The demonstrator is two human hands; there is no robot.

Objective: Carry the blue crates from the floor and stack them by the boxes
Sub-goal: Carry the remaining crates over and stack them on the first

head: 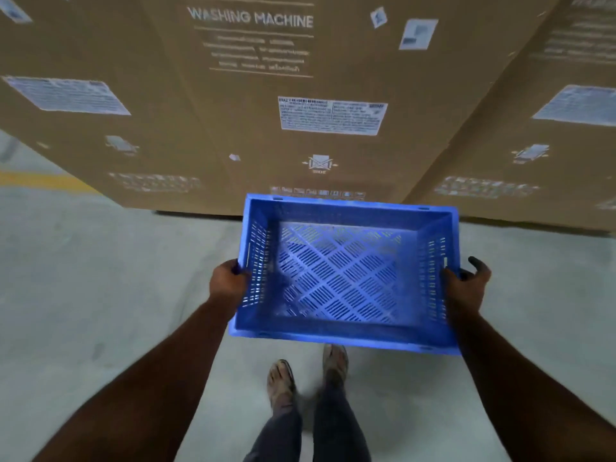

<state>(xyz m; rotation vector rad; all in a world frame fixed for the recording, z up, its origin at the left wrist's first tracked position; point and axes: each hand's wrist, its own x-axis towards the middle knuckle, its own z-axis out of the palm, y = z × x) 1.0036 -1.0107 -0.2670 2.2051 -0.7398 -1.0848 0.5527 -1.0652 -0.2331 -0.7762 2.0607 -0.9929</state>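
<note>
Fingers of the left hand (pixel 230 281) and right hand (pixel 465 285) curl around the short end walls of an empty blue crate (pixel 343 275), held above the floor (pixel 100 278) just before the washing machine boxes (pixel 253 111). Upright, long axis left-right. Not yet set down; no stack is visible.

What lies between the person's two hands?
In the head view, the blue crate spans the whole stretch: the left hand grips its left wall and the right hand its right wall. The crate is empty.
</note>
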